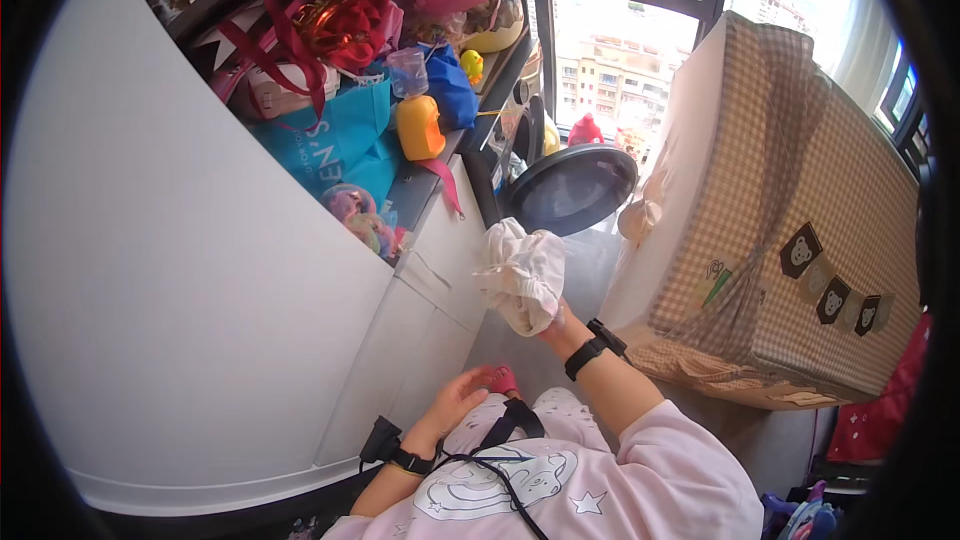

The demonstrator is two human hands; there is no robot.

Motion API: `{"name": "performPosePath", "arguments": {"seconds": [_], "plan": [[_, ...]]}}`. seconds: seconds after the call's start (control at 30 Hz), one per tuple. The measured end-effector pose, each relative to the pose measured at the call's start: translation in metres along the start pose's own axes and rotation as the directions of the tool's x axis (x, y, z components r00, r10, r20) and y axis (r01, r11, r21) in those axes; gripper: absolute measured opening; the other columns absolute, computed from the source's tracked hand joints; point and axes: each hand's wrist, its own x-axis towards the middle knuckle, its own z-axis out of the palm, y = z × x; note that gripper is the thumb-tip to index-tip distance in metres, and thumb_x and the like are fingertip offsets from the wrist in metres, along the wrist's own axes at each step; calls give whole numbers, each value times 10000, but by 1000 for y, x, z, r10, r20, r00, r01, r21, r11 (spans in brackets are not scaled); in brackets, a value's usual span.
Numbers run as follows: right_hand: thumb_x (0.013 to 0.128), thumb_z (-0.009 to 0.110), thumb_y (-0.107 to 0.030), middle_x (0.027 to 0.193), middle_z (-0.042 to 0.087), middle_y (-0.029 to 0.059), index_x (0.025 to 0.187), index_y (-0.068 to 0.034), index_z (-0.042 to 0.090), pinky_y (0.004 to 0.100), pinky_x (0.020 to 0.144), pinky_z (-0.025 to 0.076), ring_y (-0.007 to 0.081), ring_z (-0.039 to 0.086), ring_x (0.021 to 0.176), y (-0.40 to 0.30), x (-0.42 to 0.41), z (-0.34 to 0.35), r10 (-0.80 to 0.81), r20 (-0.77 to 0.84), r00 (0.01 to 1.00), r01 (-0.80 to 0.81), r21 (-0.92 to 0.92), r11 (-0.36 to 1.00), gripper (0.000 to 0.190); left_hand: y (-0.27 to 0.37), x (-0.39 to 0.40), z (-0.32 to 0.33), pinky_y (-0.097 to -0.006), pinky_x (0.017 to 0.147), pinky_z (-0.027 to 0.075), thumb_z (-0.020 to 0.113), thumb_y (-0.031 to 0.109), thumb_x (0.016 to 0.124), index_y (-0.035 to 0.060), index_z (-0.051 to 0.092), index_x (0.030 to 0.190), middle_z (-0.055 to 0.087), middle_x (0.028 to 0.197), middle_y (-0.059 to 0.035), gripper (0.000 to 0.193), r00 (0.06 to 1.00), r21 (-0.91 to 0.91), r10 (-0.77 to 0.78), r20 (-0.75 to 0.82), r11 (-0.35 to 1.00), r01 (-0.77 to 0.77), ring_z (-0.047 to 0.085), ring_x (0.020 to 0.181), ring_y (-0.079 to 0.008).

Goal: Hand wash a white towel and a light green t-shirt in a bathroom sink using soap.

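Observation:
My right hand (553, 322) is stretched forward and grips a crumpled cream cloth bundle (523, 277), which hides most of the fingers. The cloth hangs over the grey floor, just short of a round, dark-rimmed piece (574, 191) that may be a washing machine door. Low by my thigh, my left hand (459, 394) holds nothing, its fingers loosely spread. Black straps with small devices circle both wrists.
A white cabinet front (442, 240) runs along the left, its top crowded with a turquoise bag (337, 135), a yellow-orange bottle (420, 127) and toys. A checked fabric cover (765, 165) drapes a bulky object on the right. Beyond stands a window (615, 52) with red and yellow bottles below.

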Motion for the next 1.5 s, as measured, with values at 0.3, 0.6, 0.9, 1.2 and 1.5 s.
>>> {"name": "performPosePath", "arguments": {"seconds": [0.3, 0.6, 0.9, 1.2, 1.5], "plan": [[797, 450, -280, 908, 518, 85, 1019, -9, 432, 252, 627, 443, 157, 524, 765, -67, 232, -181, 17, -260, 965, 55, 267, 962, 351, 92, 244, -46, -311, 896, 299, 525, 150, 768, 27, 255, 1225, 378, 1180, -120, 544, 971, 192, -101, 215, 980, 59, 381, 1070, -179], [804, 478, -221, 1093, 442, 74, 1160, -67, 328, 303, 796, 411, 169, 479, 950, -34, 378, -320, 337, -331, 881, -193, 399, 896, 416, 119, 564, -22, -314, 888, 294, 487, 162, 786, 58, 57, 1278, 222, 1264, -147, 661, 916, 366, 240, -323, 924, -113, 271, 1146, -220], [705, 571, -49, 956, 499, 91, 1079, -32, 371, 258, 666, 451, 166, 527, 825, -117, 451, -489, -253, -874, 415, -150, -340, 928, 424, 110, 794, 61, -265, 848, 304, 362, 226, 842, 115, 260, 1240, 369, 1192, -24, 426, 967, -574, -147, 209, 782, 243, 407, 1018, -115], [647, 620, -340, 1088, 400, 201, 1137, -150, 350, 436, 824, 357, 382, 395, 1011, -12, 523, -532, -107, -977, 183, -980, -190, 60, 591, 47, 842, -1, -353, 926, 205, 353, 422, 813, 89, 297, 1199, 335, 1219, -27, 513, 895, -803, -446, -21, 541, 251, 285, 1130, -167], [764, 460, -297, 1138, 418, 140, 1246, -93, 243, 414, 803, 354, 250, 397, 1059, 76, 568, -482, 798, -380, 468, -871, -350, 344, 567, 72, 687, -65, -286, 946, 214, 422, 118, 810, -6, 198, 1242, 231, 1281, -114, 502, 714, -541, -548, -436, 794, 278, 252, 1168, -185]]}}
